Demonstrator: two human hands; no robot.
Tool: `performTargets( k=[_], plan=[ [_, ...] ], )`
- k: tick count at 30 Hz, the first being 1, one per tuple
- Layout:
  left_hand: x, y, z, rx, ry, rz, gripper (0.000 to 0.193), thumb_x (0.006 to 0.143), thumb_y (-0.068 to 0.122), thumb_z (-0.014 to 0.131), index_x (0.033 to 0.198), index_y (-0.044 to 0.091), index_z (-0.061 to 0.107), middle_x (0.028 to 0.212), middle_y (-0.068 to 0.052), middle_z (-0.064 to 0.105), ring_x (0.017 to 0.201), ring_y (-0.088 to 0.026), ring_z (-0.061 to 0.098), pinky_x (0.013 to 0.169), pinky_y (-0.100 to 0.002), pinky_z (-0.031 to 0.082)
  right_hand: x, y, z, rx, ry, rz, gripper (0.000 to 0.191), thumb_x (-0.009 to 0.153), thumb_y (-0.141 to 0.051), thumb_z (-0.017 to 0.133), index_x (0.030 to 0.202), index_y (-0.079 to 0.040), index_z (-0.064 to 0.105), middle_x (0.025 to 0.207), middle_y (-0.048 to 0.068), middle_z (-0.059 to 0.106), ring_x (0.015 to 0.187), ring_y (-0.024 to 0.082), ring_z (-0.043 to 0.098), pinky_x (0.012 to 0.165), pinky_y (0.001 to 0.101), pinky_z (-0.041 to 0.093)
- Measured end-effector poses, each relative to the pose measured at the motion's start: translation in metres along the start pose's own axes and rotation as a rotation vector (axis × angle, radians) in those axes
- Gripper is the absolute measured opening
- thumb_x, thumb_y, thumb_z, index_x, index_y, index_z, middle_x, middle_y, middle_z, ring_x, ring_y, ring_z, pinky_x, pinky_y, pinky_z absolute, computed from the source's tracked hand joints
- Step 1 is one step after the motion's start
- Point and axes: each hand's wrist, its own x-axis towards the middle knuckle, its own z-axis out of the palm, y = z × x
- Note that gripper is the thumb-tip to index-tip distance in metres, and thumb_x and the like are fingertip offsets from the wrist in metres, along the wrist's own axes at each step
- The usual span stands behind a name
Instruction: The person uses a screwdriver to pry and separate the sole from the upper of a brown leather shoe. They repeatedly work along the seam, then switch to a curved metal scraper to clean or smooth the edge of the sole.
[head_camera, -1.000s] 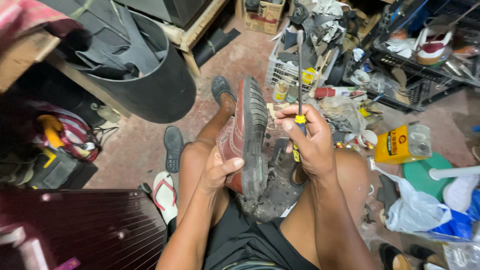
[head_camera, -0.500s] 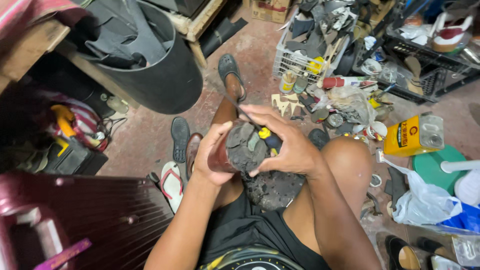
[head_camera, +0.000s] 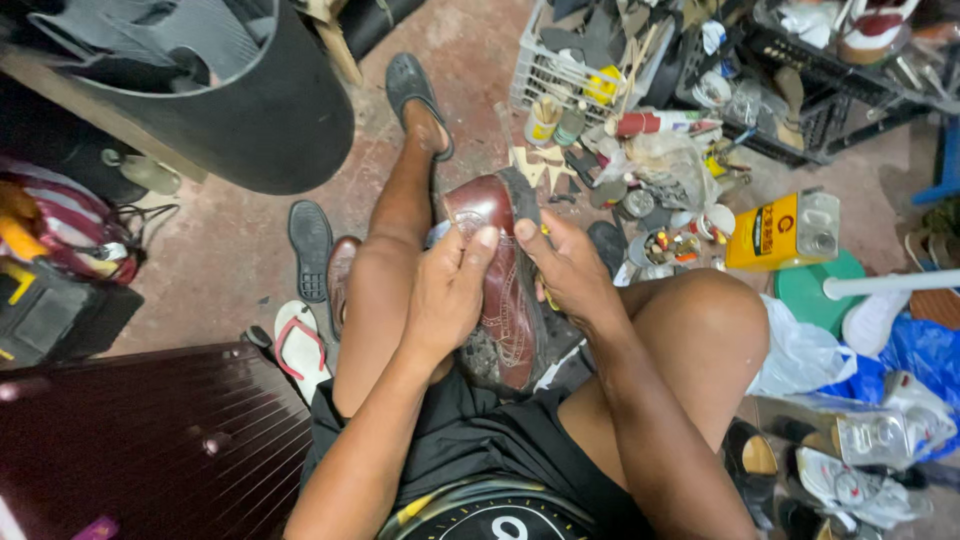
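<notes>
Cluttered reddish workshop floor (head_camera: 250, 250), one yellow can (head_camera: 785, 232) at three o'clock. Both hands, left hand (head_camera: 450, 290) and right hand (head_camera: 570, 265), grasping one brown leather shoe (head_camera: 500, 300), fingers curled round it.

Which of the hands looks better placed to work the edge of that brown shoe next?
Probably the right hand: it lies along the sole edge of the brown shoe with something yellow tucked under it, seemingly a tool. The left hand is spread over the upper, steadying it.

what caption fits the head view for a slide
Seated person grips a brown leather shoe between left hand and right hand over a cluttered workshop floor.
</notes>
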Motion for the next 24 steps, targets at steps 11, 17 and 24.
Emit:
performTargets(
  k=[11,17,24],
  plan=[
    [0.069,-0.194,0.031,-0.538,0.066,-0.33,0.033,0.109,0.033,0.051,0.108,0.004,0.068,0.092,0.001,0.068,0.082,-0.009,0.059,0.077,-0.027,0.05,0.031,0.118,-0.032,0.076,0.093,0.16,0.048,0.098,-0.028,0.059,0.136,0.0,0.057,0.109,0.006,0.068,0.084,0.012,0.07,0.052,0.0265,0.05],
    [0.116,-0.276,0.065,-0.009,0.088,-0.459,0.039,0.094,0.04,0.068,0.104,0.002,0.071,0.095,-0.011,0.076,0.086,-0.022,0.069,0.08,-0.035,0.055,0.05,0.204,-0.043,0.313,0.12,0.431,0.043,0.1,-0.016,0.054,0.141,-0.005,0.056,0.097,0.004,0.064,0.07,0.012,0.062,0.052,0.0275,0.05],
    [0.143,-0.363,0.108,0.45,0.006,-0.586,0.047,0.101,0.045,0.054,0.123,0.006,0.066,0.122,-0.024,0.069,0.118,-0.042,0.063,0.1,-0.046,0.047,0.039,0.288,0.005,0.397,0.24,0.597,0.046,0.099,-0.012,0.052,0.145,-0.01,0.051,0.093,0.006,0.07,0.06,0.013,0.059,0.051,0.0281,0.05]
  ],
)
